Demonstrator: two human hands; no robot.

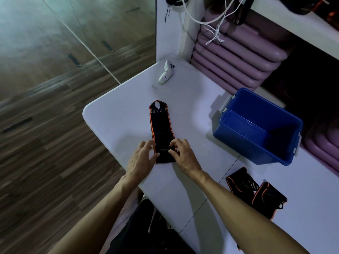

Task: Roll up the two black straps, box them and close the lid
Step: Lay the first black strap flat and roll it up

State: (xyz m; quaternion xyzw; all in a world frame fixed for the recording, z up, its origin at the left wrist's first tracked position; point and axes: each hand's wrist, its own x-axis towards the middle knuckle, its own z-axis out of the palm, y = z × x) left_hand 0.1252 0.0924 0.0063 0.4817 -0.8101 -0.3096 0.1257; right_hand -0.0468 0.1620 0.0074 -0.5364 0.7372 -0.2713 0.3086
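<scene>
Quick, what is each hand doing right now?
Left hand: fingers pinching the near end of the black strap.
Right hand: fingers pinching the same end, starting the roll.

On the table (113, 114), one strap (161, 129) lies left of the box (256, 143), another strap (256, 195) nearer.

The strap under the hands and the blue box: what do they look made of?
Strap: apparently woven elastic fabric, matte black with orange edging; it lies limp and its near end folds over. Blue box: likely moulded plastic, smooth with a slight sheen, rigid thin walls and pale clips at the rim.
</scene>
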